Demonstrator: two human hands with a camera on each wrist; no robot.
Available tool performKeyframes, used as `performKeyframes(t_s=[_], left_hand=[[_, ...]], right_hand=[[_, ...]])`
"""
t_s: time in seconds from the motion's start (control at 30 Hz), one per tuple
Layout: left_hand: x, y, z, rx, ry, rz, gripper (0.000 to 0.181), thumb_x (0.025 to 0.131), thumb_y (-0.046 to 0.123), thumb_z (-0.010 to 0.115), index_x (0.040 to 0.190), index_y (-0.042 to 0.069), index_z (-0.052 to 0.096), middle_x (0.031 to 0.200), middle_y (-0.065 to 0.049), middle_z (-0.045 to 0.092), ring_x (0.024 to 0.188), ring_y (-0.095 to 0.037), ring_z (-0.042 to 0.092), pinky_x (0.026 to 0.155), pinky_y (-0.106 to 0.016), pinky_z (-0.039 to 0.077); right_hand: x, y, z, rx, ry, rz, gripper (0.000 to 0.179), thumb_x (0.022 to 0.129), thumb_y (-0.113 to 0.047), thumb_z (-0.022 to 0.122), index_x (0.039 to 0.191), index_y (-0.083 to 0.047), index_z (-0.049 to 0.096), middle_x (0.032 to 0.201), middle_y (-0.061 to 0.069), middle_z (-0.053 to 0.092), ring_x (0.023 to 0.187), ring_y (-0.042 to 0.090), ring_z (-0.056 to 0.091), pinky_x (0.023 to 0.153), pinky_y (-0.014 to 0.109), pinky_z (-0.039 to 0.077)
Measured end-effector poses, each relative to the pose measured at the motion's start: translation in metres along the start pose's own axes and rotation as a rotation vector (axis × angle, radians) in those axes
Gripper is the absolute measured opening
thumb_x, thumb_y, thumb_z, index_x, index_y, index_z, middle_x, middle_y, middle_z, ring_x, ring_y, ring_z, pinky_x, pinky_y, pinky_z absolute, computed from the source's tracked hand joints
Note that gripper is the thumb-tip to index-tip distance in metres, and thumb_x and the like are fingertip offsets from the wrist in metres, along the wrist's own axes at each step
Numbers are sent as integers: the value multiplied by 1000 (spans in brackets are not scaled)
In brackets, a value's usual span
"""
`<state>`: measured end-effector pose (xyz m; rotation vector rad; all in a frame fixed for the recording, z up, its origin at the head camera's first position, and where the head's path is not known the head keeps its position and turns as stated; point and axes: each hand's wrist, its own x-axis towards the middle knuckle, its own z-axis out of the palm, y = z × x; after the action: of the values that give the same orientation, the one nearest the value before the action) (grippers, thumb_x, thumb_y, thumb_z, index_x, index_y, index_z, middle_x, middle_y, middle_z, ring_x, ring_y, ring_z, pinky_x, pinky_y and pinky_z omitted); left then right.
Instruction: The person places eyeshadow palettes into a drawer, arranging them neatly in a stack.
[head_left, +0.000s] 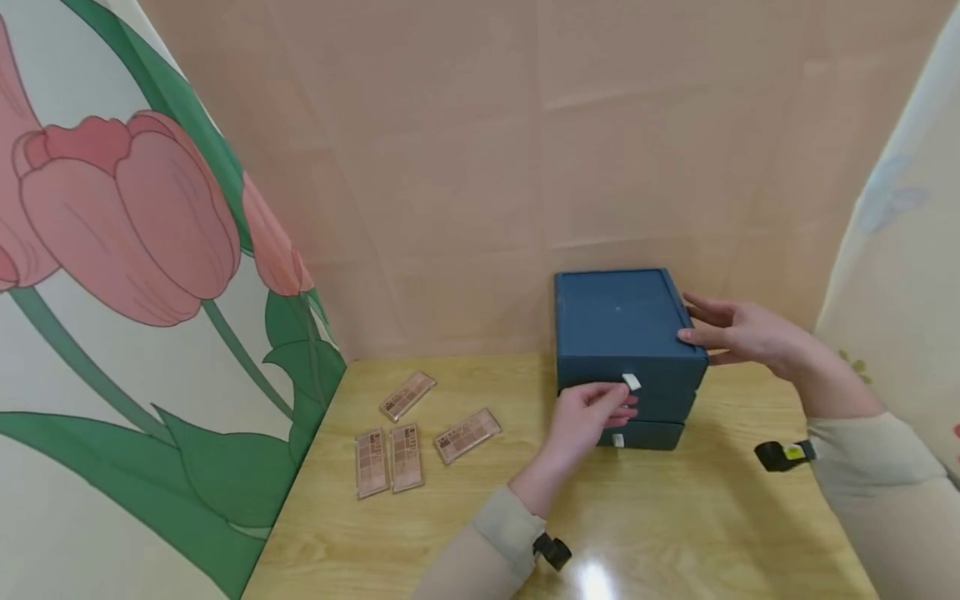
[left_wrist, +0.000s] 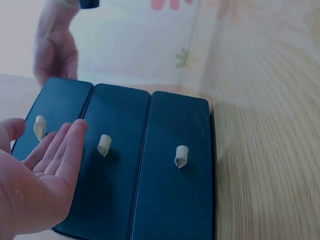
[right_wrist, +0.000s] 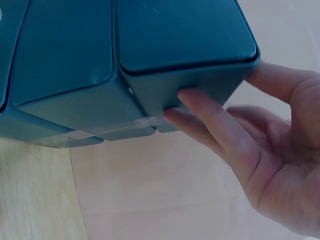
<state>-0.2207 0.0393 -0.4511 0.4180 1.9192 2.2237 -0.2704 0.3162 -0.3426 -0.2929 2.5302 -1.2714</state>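
A blue box of drawers [head_left: 618,312] stands upright on the wooden table [head_left: 465,542], right of the middle, near the beige sheet [head_left: 442,183] that hangs behind it. It has three drawers one above another, each with a small pale tab on its front. The left hand [head_left: 582,418] is in front of the box at the top tab [head_left: 632,382]; seen from the left wrist, its fingers are nearly straight and lie close together, with the thumb well apart from them and the tab showing in the gap — the hand does not have hold of it. The middle tab [left_wrist: 104,145] is just beside the fingertips, and the bottom tab [left_wrist: 181,156] is farther off. The right hand [head_left: 741,333] is at the box's right side, its fingers spread and only slightly bent, touching the side wall, while the thumb lies along the top edge; it is not curled round anything. Four makeup palettes [head_left: 407,457] lie flat on the table left of the box, well apart from both hands — two are side by side, and the other two are set at a slant, one behind the pair and one to its right. A sheet with large pink tulips [head_left: 127,217] stands along the left side.
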Motion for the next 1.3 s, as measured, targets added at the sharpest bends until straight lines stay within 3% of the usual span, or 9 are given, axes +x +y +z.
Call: performKeyframes(t_s=[0.17,0.33,0.6,0.93,1.13,1.3], left_hand=[[6,3,10,-2,20,9,25,105,24,73,116,4,81,99,-3,81,95,-24,80,82,-31,64],[8,3,15,-12,57,1,25,104,23,74,114,2,82,95,-4,81,91,-23,80,83,-34,64],[15,3,19,-4,103,9,20,102,21,77,110,4,83,93,-3,81,88,-18,79,80,-31,64],[21,-1,15,12,110,30,15,101,17,78,108,5,84,92,-1,82,87,-12,78,80,-28,63],[26,-4,10,68,98,63,15,100,16,78,108,5,85,92,2,82,86,-7,77,77,-24,62],[27,-9,7,93,89,67,16,101,18,78,110,6,85,93,2,82,86,-6,77,76,-23,62]], right_hand=[[2,3,-4,2,-8,-14,87,110,-37,64,172,-9,9,172,34,13,151,59,28,101,59,55],[6,10,0,54,-1,-26,85,111,-38,61,172,-10,10,172,32,18,149,53,37,102,59,55],[10,12,-1,83,19,-15,84,111,-40,61,172,-6,13,170,33,22,142,38,50,101,49,57],[13,2,-4,50,-33,2,89,110,-42,61,173,-15,5,174,31,9,155,55,23,109,63,47],[14,1,-6,-29,-41,-9,87,110,-43,60,173,-12,9,172,35,10,151,57,28,109,62,47],[17,3,-4,-34,-34,-9,87,110,-45,60,173,-13,10,172,32,15,150,55,33,108,61,48]])
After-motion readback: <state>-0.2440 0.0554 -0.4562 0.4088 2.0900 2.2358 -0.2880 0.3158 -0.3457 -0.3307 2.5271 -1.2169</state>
